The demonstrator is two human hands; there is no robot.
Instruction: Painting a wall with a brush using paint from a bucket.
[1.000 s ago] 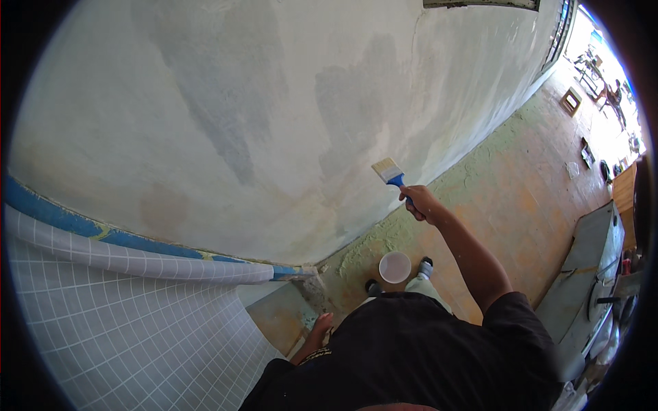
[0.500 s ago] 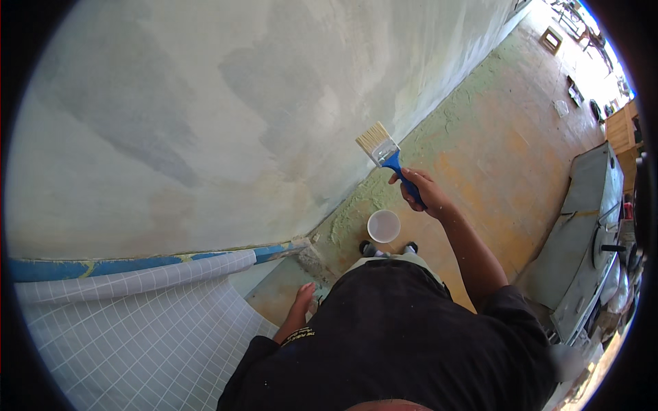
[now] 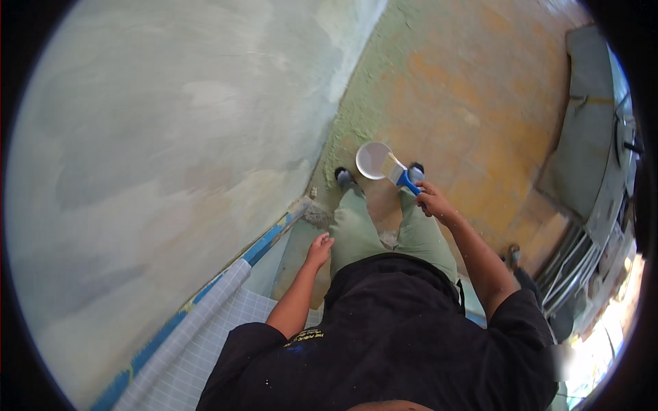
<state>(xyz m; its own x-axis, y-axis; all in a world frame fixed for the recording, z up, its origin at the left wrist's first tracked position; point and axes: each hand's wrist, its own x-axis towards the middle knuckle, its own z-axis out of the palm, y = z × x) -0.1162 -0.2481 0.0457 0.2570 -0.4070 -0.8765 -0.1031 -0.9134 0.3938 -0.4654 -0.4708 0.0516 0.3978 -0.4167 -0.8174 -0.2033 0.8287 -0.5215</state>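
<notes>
**Finding the paintbrush [image 3: 397,175] in the right hand [image 3: 432,201], at the white bucket [image 3: 358,168]**

We note a wall [image 3: 192,137] of uneven finish: pale grey-white, with darker grey patches and some brownish staining lower down. At its foot runs a blue strip [image 3: 258,251], chipped and edged with yellowish material. Against this lies a grey sheet [image 3: 209,329] with a white grid, its edge rolled. The floor [image 3: 480,123] is brown with orange blotches, and a rough greenish band [image 3: 367,96] follows the wall. On the right we record a large grey casing [image 3: 591,130] and a bundle of pale rods [image 3: 567,264].

We find the hands well apart. The right is clamped on the brush's blue handle; the bristles overlap the bucket's rim in our view, and we cannot tell whether they touch it. The left hand [image 3: 319,249], fingers loosely bent, holds nothing that we can see and is near the green trousers [image 3: 353,222].

Half a second earlier, we saw the brush raised with its bristles against the wall's outline; it is now lower, at the bucket. Our view has turned, too: more of the trousers shows, and the floor's far end has left the frame.
</notes>
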